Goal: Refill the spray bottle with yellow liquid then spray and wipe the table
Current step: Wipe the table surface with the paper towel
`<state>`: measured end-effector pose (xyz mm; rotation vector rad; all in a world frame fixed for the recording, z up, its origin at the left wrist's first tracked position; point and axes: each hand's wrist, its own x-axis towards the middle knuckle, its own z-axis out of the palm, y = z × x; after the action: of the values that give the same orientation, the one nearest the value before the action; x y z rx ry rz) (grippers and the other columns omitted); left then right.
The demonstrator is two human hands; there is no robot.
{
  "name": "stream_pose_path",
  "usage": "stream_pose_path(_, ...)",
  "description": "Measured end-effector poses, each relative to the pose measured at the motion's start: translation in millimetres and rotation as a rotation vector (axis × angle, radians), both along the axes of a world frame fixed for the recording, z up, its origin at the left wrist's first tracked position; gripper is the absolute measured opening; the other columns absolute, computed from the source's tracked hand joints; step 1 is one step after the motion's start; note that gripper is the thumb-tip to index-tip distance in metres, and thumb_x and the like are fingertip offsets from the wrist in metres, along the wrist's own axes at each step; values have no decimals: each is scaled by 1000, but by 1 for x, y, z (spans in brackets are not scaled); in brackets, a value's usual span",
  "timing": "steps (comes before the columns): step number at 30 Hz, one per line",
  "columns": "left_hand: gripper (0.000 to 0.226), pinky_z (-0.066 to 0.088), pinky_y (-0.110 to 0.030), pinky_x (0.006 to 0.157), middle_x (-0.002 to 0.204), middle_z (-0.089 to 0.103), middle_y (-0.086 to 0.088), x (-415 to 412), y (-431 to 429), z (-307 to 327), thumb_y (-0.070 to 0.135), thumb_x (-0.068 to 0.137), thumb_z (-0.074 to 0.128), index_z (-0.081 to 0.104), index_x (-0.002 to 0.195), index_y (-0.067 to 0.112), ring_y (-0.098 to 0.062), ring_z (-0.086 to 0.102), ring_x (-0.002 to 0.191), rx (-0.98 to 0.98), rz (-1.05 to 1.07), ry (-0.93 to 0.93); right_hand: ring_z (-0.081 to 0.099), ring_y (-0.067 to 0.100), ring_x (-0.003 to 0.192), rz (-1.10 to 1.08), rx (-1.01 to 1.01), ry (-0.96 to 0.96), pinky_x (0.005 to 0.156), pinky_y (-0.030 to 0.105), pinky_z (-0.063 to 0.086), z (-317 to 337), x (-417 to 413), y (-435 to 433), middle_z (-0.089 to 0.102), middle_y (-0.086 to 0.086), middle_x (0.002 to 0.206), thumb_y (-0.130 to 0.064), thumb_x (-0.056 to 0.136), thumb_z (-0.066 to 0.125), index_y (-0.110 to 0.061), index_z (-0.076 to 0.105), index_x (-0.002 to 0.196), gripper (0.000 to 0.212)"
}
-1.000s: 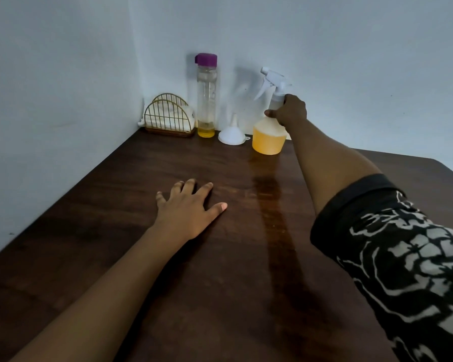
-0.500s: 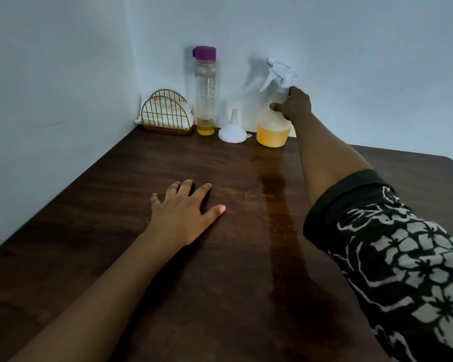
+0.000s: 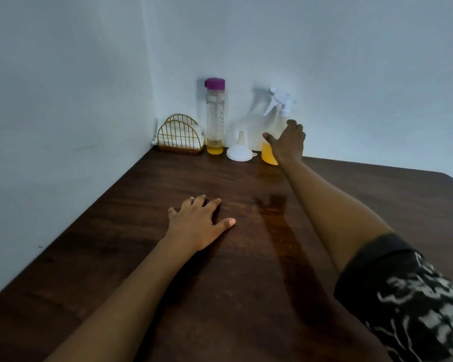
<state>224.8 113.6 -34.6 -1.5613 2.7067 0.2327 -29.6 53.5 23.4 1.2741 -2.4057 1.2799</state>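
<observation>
Spray bottle (image 3: 279,97) stood just behind my R hand (image 3: 288,145), arm stretched fwd, grip unclear; L hand (image 3: 198,226) lay flat, fingers spread, on table (image 3: 377,194).

Glossy dark wood-grain table (image 3: 168,257); clear plastic spray bottle (image 3: 275,121).
</observation>
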Motion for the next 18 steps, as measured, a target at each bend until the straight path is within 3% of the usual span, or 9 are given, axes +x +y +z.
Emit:
stream_pose_path(3, 71, 22, -57, 108, 154, 23, 1, 4, -3, 6, 71, 84, 36, 25, 144, 36, -25, 23, 141, 60, -5, 64, 44, 28, 118, 154, 46, 107, 92, 37, 41, -1, 29, 2, 50, 13, 123, -28, 86, 63, -8, 46, 128, 49)
stream_pose_path(6, 60, 39, -41, 101, 141, 45, 0, 11, -30, 24, 55, 85, 54, 40, 137, 30, -19, 45, 126, 152, 31, 276, 50, 28, 112, 315, 149, 194, 88, 34, 42, 5, 54, -13, 54, 13, 117, -22, 88, 59, -8, 54, 122, 37)
stream_pose_path(8, 56, 44, -37, 97, 135, 52, -3, 18, -72, 51, 45, 84, 63, 46, 134, 25, -21, 51, 120, 35, 58, 335, 54, 26, 109, 369, 186, 197, 83, 30, 41, 9, 70, -32, 58, 11, 115, -18, 88, 56, -10, 58, 118, 32)
stream_pose_path(12, 55, 42, -38, 95, 136, 52, -7, 22, -174, 105, 33, 86, 62, 43, 136, 22, -27, 49, 123, -319, 49, 264, 56, 24, 108, 372, 211, 173, 83, 31, 44, 9, 90, -73, 63, 8, 117, -10, 87, 50, -14, 63, 111, 28)
stream_pose_path(18, 86, 32, -48, 109, 154, 26, -5, -8, -268, 120, 48, 79, 68, 22, 148, 23, -28, 25, 139, -287, -123, -3, 58, 27, 102, 398, 244, 440, 81, 33, 47, 24, 102, -129, 62, 11, 113, -4, 91, 45, -12, 59, 116, 30)
